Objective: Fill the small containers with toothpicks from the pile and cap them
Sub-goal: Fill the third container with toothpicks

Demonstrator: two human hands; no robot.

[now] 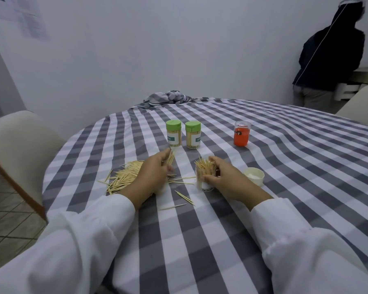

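Two hands work: left hand [155,169] pinches toothpicks [170,158] beside the pile [123,177]; right hand [223,175] grips the open container [204,177].

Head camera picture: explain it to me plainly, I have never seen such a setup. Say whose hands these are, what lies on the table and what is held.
There is no machine here. A camera on a person's head looks down at their own two hands. The left hand pinches a bunch of toothpicks beside the loose toothpick pile. The right hand grips an open container, already stuffed with toothpicks. On the checked tablecloth stand two green-capped containers, full, an orange jar, and a white cap.
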